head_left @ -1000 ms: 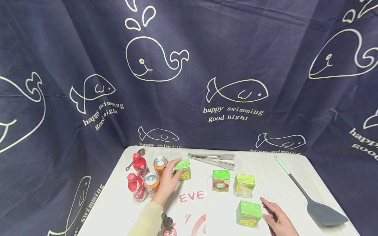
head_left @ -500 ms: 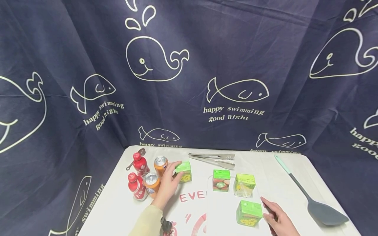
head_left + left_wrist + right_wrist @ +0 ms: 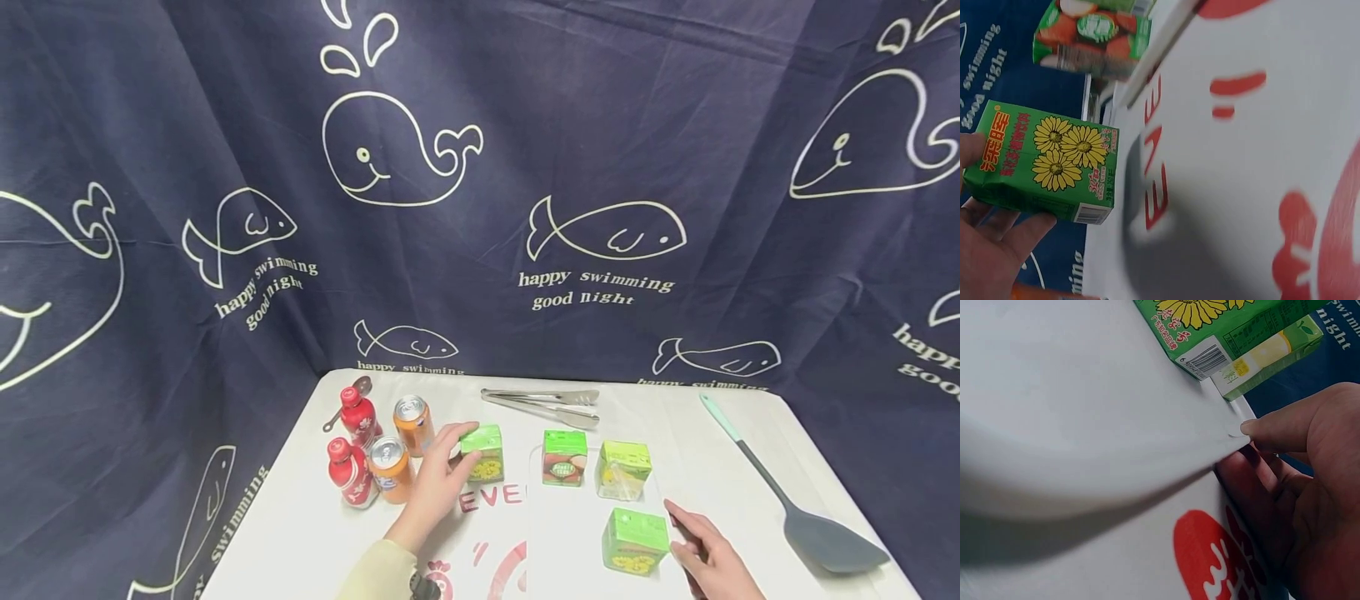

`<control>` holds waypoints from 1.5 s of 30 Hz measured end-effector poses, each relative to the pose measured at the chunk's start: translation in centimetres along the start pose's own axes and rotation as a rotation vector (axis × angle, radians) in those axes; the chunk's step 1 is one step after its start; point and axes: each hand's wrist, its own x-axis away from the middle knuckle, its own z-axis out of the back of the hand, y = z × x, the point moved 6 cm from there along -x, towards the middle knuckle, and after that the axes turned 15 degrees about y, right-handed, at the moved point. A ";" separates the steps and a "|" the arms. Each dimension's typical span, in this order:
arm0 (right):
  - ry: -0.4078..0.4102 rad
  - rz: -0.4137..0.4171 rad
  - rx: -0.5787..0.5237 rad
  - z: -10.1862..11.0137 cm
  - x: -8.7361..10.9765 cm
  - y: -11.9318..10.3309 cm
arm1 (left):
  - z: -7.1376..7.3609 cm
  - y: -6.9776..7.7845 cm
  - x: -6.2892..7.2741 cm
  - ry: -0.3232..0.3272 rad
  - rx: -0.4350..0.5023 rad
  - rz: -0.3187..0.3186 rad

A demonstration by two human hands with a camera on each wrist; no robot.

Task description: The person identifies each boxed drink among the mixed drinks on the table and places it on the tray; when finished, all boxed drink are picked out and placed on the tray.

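My left hand (image 3: 442, 475) grips a green drink carton (image 3: 487, 457) with yellow flowers printed on it, thumb on one side and fingers on the other. In the left wrist view the carton (image 3: 1054, 162) hangs tilted over the white cloth, casting a shadow. My right hand (image 3: 708, 554) pinches the edge of a flat white tray (image 3: 562, 533); in the right wrist view the thumb lies on top and the fingers pass beneath. On the tray stand a green-and-red carton (image 3: 564, 458), a yellow-green carton (image 3: 624, 471) and another green flowered carton (image 3: 635, 542).
Left of my left hand stand two orange cans (image 3: 391, 469) and two red bottles (image 3: 351, 473). A brown spoon (image 3: 362, 386) lies behind them. Metal tongs (image 3: 543, 406) lie at the back, and a dark spatula (image 3: 825, 537) at the right. A dark curtain (image 3: 495, 250) borders the table.
My left hand has moved right and slightly toward me with the green carton, away from the orange cans. The right hand stays at the tray's edge.
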 end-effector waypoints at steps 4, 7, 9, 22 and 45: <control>-0.001 0.002 -0.005 0.0 0.0 -0.1 | -1.3 1.1 0.7 -0.052 0.068 -0.022; -0.001 -0.004 -0.007 0.0 0.1 -0.1 | -2.4 1.8 1.2 -0.086 0.077 -0.033; 0.000 -0.009 -0.005 -0.1 0.1 -0.1 | -3.1 2.3 1.5 -0.105 0.081 -0.033; 0.003 -0.016 -0.007 0.0 0.1 -0.2 | -7.1 4.9 3.4 -0.196 0.127 -0.086; 0.001 0.007 0.016 -0.1 0.1 -0.2 | -9.9 4.6 5.6 -0.286 0.093 -0.081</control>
